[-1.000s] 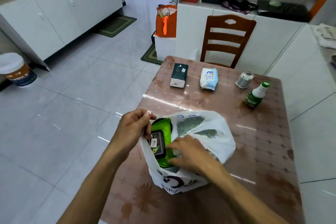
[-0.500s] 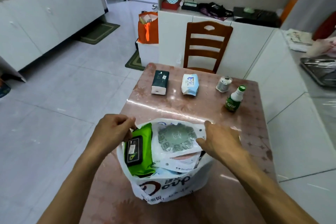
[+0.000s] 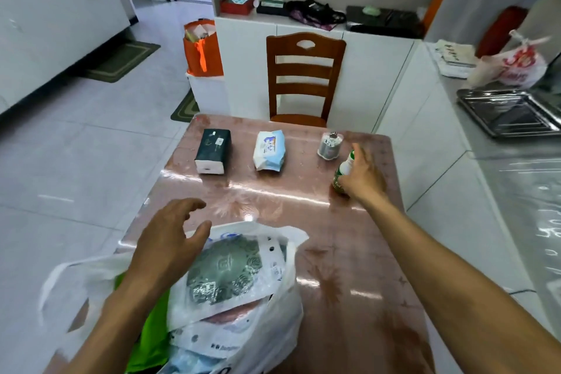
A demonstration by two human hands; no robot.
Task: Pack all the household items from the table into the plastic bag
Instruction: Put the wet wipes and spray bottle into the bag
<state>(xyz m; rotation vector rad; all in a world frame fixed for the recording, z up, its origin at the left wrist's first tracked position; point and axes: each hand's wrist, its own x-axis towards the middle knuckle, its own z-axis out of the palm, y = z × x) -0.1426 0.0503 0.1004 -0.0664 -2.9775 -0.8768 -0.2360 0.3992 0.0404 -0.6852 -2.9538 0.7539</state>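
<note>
Now, from the head view, my right hand (image 3: pixel 361 174) wraps the green bottle (image 3: pixel 343 171) near the table's (image 3: pixel 349 252) far right corner, gripping it for packing. My left hand (image 3: pixel 170 240) hovers open over the plastic bag (image 3: pixel 267 334) at the near edge, likely to steady its mouth.

Bright daylight, tabletop (image 3: pixel 349 252) glare, wide-angle edge distortion
</note>
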